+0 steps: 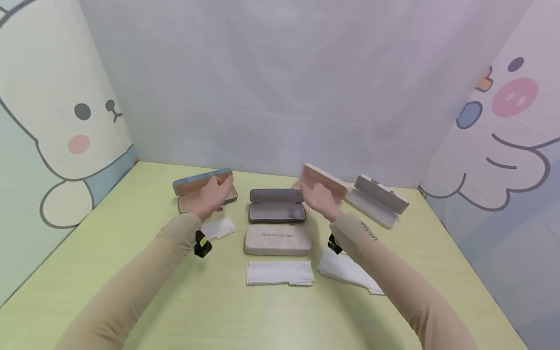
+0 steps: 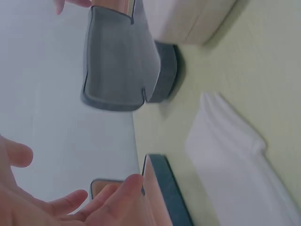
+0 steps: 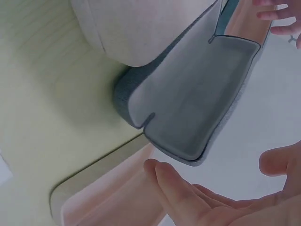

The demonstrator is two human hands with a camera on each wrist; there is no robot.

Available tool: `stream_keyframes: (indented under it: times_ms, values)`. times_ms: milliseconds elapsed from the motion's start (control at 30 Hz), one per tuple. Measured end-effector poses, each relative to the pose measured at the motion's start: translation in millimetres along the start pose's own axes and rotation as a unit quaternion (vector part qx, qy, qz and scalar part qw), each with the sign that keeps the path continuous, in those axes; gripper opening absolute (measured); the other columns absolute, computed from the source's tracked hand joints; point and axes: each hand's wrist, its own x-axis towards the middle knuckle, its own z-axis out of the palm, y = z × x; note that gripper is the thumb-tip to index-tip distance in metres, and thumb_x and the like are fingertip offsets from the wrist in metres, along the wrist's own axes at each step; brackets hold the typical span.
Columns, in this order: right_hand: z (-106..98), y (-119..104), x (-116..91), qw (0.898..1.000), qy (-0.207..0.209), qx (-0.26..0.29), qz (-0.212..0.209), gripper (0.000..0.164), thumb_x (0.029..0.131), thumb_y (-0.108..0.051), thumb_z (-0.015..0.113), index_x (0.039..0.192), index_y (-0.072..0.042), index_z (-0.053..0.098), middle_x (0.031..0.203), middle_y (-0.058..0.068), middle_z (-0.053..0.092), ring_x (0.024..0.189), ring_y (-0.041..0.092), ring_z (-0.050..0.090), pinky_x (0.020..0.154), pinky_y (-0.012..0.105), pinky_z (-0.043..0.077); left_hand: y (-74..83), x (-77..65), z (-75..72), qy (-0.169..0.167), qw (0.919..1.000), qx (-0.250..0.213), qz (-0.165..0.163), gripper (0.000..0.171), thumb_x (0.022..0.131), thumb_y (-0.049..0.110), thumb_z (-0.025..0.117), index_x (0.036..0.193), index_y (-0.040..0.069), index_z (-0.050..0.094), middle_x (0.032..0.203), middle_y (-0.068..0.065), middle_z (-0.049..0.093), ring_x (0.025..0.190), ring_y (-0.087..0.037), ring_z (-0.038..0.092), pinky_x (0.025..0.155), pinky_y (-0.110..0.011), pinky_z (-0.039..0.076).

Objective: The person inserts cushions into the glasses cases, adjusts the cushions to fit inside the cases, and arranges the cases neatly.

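My left hand [image 1: 213,195] reaches over an opened eyeglass case with a blue lid [image 1: 185,186] and pinkish lining. In the left wrist view its fingers [image 2: 113,205] are extended and overlap that case, with the thumb apart. My right hand [image 1: 320,198] is at an opened pink-lined eyeglass case [image 1: 325,179]; the right wrist view shows straight fingers [image 3: 171,183] beside its lining and nothing gripped. Between the hands stands an opened dark grey eyeglass case [image 1: 277,212]. In front of it lies a closed pale eyeglass case [image 1: 277,247] with printed lettering.
At the far right rests an opened white eyeglass case [image 1: 372,206]. Folded white cloths lie on the yellow table: one at the left [image 1: 218,228], one in the middle [image 1: 280,273], one at the right [image 1: 347,270]. Cartoon-printed curtains [image 1: 280,97] enclose the back and sides.
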Motion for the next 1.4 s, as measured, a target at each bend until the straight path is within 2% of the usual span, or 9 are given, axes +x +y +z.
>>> stream_keyframes:
  times_ms: [100, 233, 367, 467, 567, 1000, 1133, 1333, 1400]
  values:
    - [-19.7, -51.5, -37.9, 0.999, -0.004, -0.012, 0.030, 0.055, 0.101, -0.045, 0.025, 0.100, -0.006, 0.064, 0.055, 0.001, 0.035, 0.046, 0.013, 0.029, 0.048, 0.029, 0.030, -2.2, -10.3, -14.2, 0.025, 0.9988, 0.041, 0.004, 0.073, 0.098, 0.059, 0.025, 0.142, 0.001, 0.028, 0.148, -0.021, 0.036, 0.126, -0.037, 0.047, 0.095, -0.046, 0.048]
    - [-25.9, -84.5, -58.6, 0.999, -0.015, 0.010, 0.038, 0.045, 0.102, -0.042, 0.027, 0.078, -0.011, 0.048, 0.057, -0.001, 0.032, 0.050, 0.013, 0.026, 0.053, 0.029, 0.029, -8.1, -21.4, -29.8, 0.050, 0.9964, 0.069, -0.001, 0.077, 0.098, 0.059, 0.024, 0.145, -0.002, 0.025, 0.148, -0.027, 0.032, 0.131, -0.042, 0.040, 0.101, -0.050, 0.042]
    - [-12.0, -86.1, -43.1, 0.999, -0.016, -0.016, 0.046, 0.057, 0.101, -0.050, 0.028, 0.115, -0.003, 0.056, 0.101, 0.012, 0.062, 0.088, 0.025, 0.060, 0.081, 0.039, 0.048, -16.2, -30.9, -42.7, 0.060, 0.9946, 0.084, -0.006, 0.081, 0.098, 0.059, 0.022, 0.148, -0.004, 0.018, 0.150, -0.030, 0.028, 0.135, -0.045, 0.034, 0.106, -0.055, 0.037]
    - [-5.7, -100.0, -42.7, 0.998, -0.021, -0.032, 0.045, 0.067, 0.101, -0.051, 0.028, 0.145, -0.002, 0.035, 0.142, 0.018, 0.048, 0.129, 0.032, 0.050, 0.106, 0.046, 0.041, -22.4, -37.7, -50.5, 0.065, 0.9926, 0.102, -0.006, 0.082, 0.098, 0.059, 0.022, 0.148, -0.005, 0.016, 0.151, -0.030, 0.027, 0.134, -0.046, 0.035, 0.104, -0.056, 0.038]
    - [0.9, -111.9, -42.3, 0.999, -0.026, -0.027, 0.028, 0.065, 0.101, -0.050, 0.029, 0.147, -0.004, 0.033, 0.146, 0.016, 0.045, 0.134, 0.032, 0.044, 0.109, 0.046, 0.039, -28.8, -43.5, -57.5, 0.072, 0.9903, 0.119, -0.006, 0.084, 0.097, 0.060, 0.022, 0.147, -0.007, 0.016, 0.149, -0.032, 0.028, 0.132, -0.048, 0.036, 0.101, -0.057, 0.039]
    - [41.7, -144.8, -40.5, 0.993, -0.054, -0.015, -0.108, 0.050, 0.103, -0.035, 0.038, 0.140, -0.001, 0.043, 0.132, 0.016, 0.059, 0.122, 0.027, 0.057, 0.102, 0.041, 0.046, -58.4, -66.4, -75.1, 0.085, 0.9758, 0.201, -0.005, 0.083, 0.098, 0.058, 0.023, 0.138, -0.014, 0.029, 0.118, -0.034, 0.054, 0.095, -0.036, 0.056, 0.069, -0.035, 0.043]
    - [54.8, -151.1, -39.0, 0.984, -0.111, -0.056, -0.125, 0.048, 0.103, -0.034, 0.038, 0.142, -0.004, 0.041, 0.108, 0.015, 0.067, 0.083, 0.020, 0.060, 0.095, 0.037, 0.048, -66.9, -70.2, -77.7, 0.072, 0.9722, 0.222, -0.011, 0.082, 0.098, 0.058, 0.023, 0.136, -0.014, 0.033, 0.127, -0.037, 0.050, 0.104, -0.042, 0.056, 0.074, -0.040, 0.045]
    - [73.9, -158.5, -37.2, 0.971, -0.167, -0.108, -0.134, 0.049, 0.104, -0.029, 0.041, 0.147, -0.006, 0.035, 0.144, 0.010, 0.049, 0.109, 0.022, 0.060, 0.097, 0.034, 0.045, -78.8, -72.0, -78.6, 0.041, 0.9655, 0.256, -0.021, 0.079, 0.098, 0.056, 0.028, 0.133, -0.015, 0.037, 0.131, -0.038, 0.048, 0.111, -0.048, 0.053, 0.080, -0.047, 0.046]
    - [81.0, -160.1, -35.2, 0.968, -0.179, -0.122, -0.130, 0.050, 0.103, -0.028, 0.042, 0.147, -0.006, 0.032, 0.148, 0.010, 0.045, 0.104, 0.023, 0.062, 0.095, 0.033, 0.046, -82.5, -72.2, -77.9, 0.039, 0.9617, 0.271, -0.020, 0.076, 0.098, 0.053, 0.034, 0.130, -0.015, 0.040, 0.128, -0.037, 0.051, 0.108, -0.046, 0.055, 0.078, -0.046, 0.047]
